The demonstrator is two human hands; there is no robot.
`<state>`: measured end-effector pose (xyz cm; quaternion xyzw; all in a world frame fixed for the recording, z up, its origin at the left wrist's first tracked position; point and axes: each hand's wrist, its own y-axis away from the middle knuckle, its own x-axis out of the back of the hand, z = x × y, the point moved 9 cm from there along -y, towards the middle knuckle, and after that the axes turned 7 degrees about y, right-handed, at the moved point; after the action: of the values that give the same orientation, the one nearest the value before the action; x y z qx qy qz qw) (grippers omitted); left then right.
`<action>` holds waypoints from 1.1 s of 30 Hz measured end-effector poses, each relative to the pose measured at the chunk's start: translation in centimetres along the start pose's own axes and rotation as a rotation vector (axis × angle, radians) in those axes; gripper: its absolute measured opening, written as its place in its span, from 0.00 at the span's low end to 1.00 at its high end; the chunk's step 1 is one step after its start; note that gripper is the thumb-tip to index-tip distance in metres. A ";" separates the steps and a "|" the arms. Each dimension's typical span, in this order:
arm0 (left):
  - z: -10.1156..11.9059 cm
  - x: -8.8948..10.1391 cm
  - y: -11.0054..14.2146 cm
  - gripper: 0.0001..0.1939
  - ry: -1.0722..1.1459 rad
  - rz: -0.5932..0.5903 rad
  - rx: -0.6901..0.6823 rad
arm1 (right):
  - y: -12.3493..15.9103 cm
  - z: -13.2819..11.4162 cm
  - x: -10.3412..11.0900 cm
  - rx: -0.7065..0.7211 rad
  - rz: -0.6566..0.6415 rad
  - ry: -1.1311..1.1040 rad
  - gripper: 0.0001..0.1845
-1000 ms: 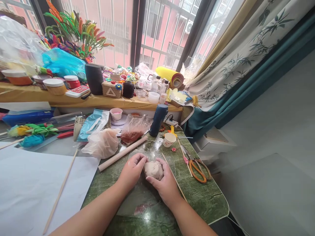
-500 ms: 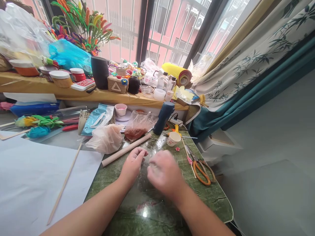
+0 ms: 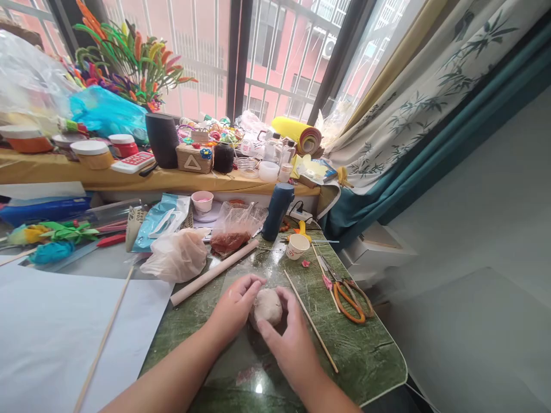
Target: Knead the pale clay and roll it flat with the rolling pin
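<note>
A pale clay lump (image 3: pixel 267 306) is cupped on the green desk (image 3: pixel 361 350) between the left hand (image 3: pixel 235 304) at 9 o'clock and the right hand (image 3: pixel 289 338) at 5 o'clock, both curled around it. Even pressure should be kept from both sides, judging by the grip. The lump's underside and the inner fingertips are hidden.

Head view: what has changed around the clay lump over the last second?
The right hand, lifted and blurred over the lump half a second ago, has come back down to cup the clay lump against the left hand. The left hand stayed beside it; rolling pin and scissors are unmoved.
</note>
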<state>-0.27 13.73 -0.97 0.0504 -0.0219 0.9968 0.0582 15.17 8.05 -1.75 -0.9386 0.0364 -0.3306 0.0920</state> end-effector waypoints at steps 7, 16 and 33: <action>0.7 -2.3 1.1 0.19 -0.085 -0.164 -0.014 | 0.6 0.1 -1.6 0.117 -0.048 0.051 0.49; -1.7 -1.2 0.5 0.24 0.178 -0.080 0.108 | -3.1 0.7 0.2 0.181 -0.328 -0.122 0.47; -2.3 3.4 -0.9 0.21 0.067 0.232 0.029 | -4.1 0.4 1.7 -0.172 -0.198 -0.865 0.35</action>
<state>-3.71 15.07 -2.90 0.0151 -0.0111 0.9982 -0.0575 16.77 11.91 -0.23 -0.9936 -0.0680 0.0892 -0.0115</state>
